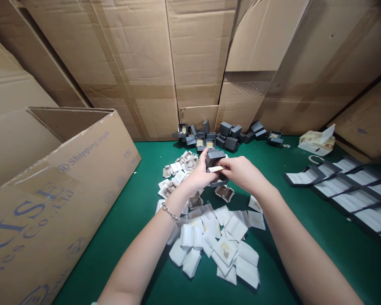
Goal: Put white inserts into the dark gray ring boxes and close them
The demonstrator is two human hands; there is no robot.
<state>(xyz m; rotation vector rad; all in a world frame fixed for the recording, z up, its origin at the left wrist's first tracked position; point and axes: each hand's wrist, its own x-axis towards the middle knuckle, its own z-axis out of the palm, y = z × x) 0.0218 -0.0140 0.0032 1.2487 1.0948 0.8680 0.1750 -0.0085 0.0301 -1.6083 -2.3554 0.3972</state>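
Near the middle of the table, my left hand [199, 173] grips a small dark grey box [214, 158] from its left side, thumb up along it. The box's lid stands open. My right hand [238, 167] reaches in from the right, its fingers closed on a white insert [215, 169] at the box's mouth. Whether the insert is inside or partly out, I cannot tell. Just below the hands sits a loose grey-brown formed insert [225, 193]. Several flat white pouches [226, 250] lie in a heap between my forearms, and more pale inserts [187, 161] are piled behind my left hand.
Several dark boxes [231, 143], some open, cluster along the back cardboard wall [203, 55]. A big shipping carton [82, 178] takes up the left side. At right are a tissue pack [317, 142] and black trays [352, 190] holding rows of white pieces. The tabletop [120, 237] is green.
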